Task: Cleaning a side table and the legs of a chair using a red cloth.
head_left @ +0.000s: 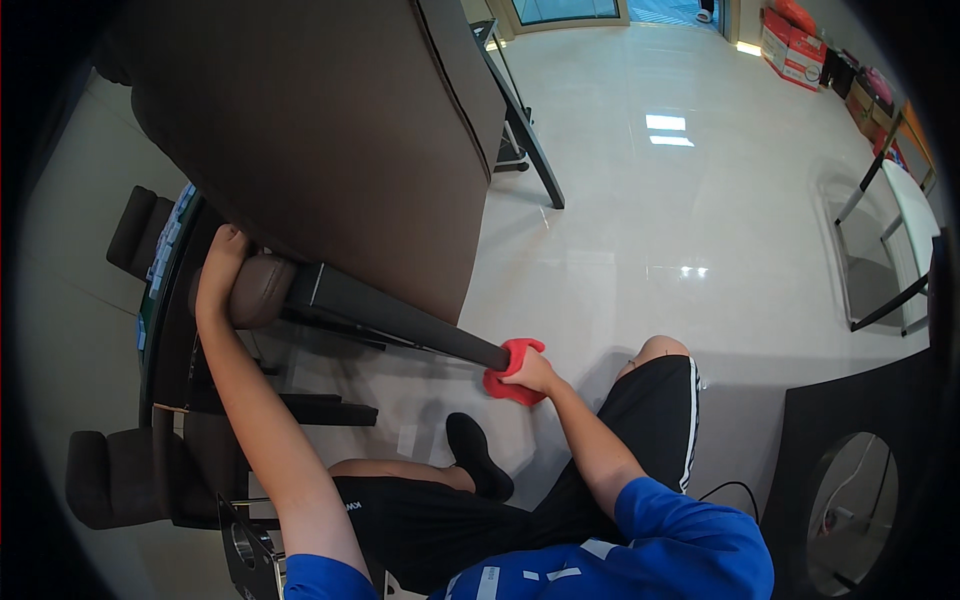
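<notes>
A large brown leather-look chair point(330, 140) fills the upper left, tilted, with a dark straight leg point(410, 325) pointing toward me. My right hand point(533, 372) presses a red cloth point(515, 392) around the free end of that leg. Beside the padded brown armrest point(264, 290), my left hand point(231, 242) grips the chair with bent fingers, their tips hidden against the upholstery.
Left of the chair stands a dark table point(165, 330) with small blue-white blocks along its edge, and more brown chairs point(115, 475). At right are a white-seated chair point(908, 215) and a black panel with a round hole point(800, 480). Red boxes point(793, 50) stand at the far right.
</notes>
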Demonstrator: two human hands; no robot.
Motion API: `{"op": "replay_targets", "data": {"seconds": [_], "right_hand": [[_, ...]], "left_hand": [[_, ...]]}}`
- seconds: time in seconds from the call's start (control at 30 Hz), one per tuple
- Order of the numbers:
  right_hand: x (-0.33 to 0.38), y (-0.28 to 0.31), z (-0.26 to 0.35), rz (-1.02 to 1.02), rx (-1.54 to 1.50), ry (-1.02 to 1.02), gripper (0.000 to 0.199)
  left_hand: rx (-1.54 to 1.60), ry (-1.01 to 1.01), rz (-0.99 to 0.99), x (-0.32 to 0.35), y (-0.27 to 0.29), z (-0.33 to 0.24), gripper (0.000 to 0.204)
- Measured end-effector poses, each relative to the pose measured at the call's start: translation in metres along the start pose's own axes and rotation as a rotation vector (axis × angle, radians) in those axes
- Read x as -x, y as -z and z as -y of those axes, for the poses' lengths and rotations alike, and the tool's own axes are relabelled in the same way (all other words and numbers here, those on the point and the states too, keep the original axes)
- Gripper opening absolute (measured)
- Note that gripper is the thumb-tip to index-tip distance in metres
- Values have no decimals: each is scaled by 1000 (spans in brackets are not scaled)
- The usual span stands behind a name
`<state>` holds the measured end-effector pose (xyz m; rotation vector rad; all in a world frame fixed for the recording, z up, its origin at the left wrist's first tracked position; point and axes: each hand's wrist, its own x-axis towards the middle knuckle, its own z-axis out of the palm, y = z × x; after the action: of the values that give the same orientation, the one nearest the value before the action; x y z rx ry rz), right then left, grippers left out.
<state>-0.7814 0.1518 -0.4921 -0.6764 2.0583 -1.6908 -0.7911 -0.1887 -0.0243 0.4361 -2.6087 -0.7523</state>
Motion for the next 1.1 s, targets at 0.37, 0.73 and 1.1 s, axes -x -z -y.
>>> {"op": "replay_targets", "data": {"seconds": [0.37, 0.73, 1.1], "right_hand": [[13, -14, -58, -126, 134, -216, 57], [-6, 15, 150, -323, 20, 292, 56], [-1, 8, 57, -200, 14, 175, 51]], "left_hand": [[5, -56, 85, -5, -11, 2, 40], [-5, -49, -6, -3, -11, -9, 35], [84, -54, 79, 7, -13, -16, 25]]}}
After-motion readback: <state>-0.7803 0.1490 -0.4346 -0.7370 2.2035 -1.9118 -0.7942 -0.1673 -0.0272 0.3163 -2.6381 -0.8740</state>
